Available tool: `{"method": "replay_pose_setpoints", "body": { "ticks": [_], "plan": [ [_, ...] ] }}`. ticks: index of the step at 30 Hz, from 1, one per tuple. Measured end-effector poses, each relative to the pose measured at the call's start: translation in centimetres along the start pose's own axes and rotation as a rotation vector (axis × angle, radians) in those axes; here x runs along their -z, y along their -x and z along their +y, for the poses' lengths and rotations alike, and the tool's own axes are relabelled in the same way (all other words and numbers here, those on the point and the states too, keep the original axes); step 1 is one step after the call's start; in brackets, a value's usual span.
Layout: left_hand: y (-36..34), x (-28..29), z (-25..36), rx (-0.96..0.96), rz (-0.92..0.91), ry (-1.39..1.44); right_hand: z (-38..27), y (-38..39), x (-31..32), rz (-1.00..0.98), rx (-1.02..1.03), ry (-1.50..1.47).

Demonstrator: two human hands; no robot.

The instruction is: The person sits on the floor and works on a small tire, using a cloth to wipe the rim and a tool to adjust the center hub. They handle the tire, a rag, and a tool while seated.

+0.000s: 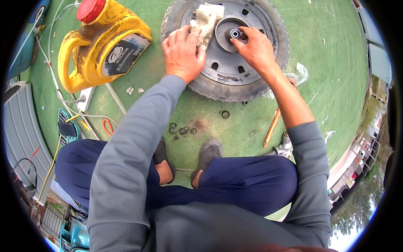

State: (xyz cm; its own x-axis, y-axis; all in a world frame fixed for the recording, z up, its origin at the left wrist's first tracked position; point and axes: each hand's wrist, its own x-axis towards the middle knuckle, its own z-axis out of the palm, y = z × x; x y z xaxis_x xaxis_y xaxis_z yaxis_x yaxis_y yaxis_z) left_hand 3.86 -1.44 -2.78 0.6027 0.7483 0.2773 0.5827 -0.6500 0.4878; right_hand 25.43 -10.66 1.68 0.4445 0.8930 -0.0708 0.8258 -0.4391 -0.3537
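Observation:
A grey metal wheel (225, 72) with a dark tire (277, 71) lies flat before me. My left hand (183, 54) rests on a dirty cream rag (210, 19) on the wheel's left side, its fingers bent against the cloth. My right hand (257, 48) has thumb and forefinger closed around a small ring-shaped bearing (235, 33) at the centre hub; whether it is seated or lifted I cannot tell.
A yellow jug with red cap (86, 63) stands at left, near cables, a power strip (86, 98), a teal tool case (66, 126) and grey case (21, 134). Below the wheel lie black rings (225, 114); at right, an orange-handled tool (268, 134) and plastic bag (301, 73).

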Motion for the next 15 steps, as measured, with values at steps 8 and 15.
{"method": "replay_pose_setpoints", "body": {
  "ticks": [8,15],
  "plan": [
    [0.2,-0.1,-0.2,-0.001,0.009,-0.001,0.3,0.3,-0.7,0.065,0.028,-0.055],
    [0.1,0.0,-0.1,-0.014,-0.004,-0.03,1.1,0.9,-2.1,0.139,-0.002,-0.178]
  ]
}}
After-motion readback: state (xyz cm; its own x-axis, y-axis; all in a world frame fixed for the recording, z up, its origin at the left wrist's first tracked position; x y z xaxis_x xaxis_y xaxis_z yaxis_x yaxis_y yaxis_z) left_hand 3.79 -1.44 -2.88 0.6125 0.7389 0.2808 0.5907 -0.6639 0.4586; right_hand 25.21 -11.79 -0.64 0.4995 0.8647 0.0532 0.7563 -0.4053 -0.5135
